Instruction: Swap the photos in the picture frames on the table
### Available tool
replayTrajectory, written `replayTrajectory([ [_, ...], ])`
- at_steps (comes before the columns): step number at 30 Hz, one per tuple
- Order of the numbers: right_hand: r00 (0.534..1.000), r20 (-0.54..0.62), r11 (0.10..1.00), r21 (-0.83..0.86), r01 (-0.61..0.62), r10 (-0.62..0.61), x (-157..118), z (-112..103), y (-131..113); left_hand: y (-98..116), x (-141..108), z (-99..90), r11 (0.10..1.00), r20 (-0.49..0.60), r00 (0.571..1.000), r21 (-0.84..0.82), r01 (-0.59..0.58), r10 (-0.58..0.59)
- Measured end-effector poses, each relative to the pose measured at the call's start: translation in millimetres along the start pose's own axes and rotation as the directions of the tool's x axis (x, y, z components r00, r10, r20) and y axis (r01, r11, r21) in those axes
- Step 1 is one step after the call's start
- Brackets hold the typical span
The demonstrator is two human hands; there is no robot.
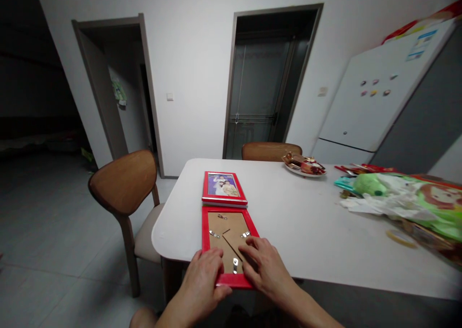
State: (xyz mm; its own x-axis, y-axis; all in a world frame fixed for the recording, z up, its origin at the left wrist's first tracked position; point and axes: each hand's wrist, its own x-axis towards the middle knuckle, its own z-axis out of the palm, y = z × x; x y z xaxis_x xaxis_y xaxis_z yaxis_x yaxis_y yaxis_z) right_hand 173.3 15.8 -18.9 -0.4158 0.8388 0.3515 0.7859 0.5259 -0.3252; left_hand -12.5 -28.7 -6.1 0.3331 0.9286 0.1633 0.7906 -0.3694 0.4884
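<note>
A red picture frame (204,227) lies face down at the table's near edge, its brown backing board (216,224) upward. Small metal clips sit around the board, one of them the bottom clip (236,265). My left hand (202,277) grips the frame's lower left corner, fingers bent over the border and thumb at the front edge. On the lower right side, my right hand (269,268) holds the frame with curled fingers resting on the board and border. Just beyond lies a second red frame (224,200), face up, with a photo (223,185) of people.
The frames rest on a white table (281,217). A plate (306,174) of wrapped items stands at the back. Plastic packaging (404,198) and a tape roll (401,239) lie to the right. Wooden chairs stand left (126,183) and behind (270,151); a fridge (378,87) is at right.
</note>
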Motion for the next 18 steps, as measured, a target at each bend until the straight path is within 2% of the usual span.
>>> replayTrajectory([
  [3,0.995,0.028,0.995,0.031,0.1,-0.101,-6,-5,-4,0,-1,-0.7,1.0,-0.004,1.0,0.003,0.004,-0.004],
  [6,0.971,0.1,0.975,0.049,0.215,-0.219,-10,-12,-9,0,-2,-0.6,1.0,0.016,1.0,0.021,0.004,-0.005],
  [8,0.958,0.13,0.967,0.038,0.253,-0.256,-11,-16,-12,-1,-2,0.9,1.0,0.014,1.0,0.027,0.001,-0.002],
  [13,0.951,0.179,0.967,0.018,0.253,-0.252,-8,-21,-19,-4,-3,6.9,1.0,-0.024,1.0,0.01,-0.019,0.02],
  [18,0.958,0.176,0.974,0.045,0.221,-0.225,-3,-18,-24,-7,-3,7.3,0.999,-0.032,0.999,-0.01,-0.031,0.03],
])
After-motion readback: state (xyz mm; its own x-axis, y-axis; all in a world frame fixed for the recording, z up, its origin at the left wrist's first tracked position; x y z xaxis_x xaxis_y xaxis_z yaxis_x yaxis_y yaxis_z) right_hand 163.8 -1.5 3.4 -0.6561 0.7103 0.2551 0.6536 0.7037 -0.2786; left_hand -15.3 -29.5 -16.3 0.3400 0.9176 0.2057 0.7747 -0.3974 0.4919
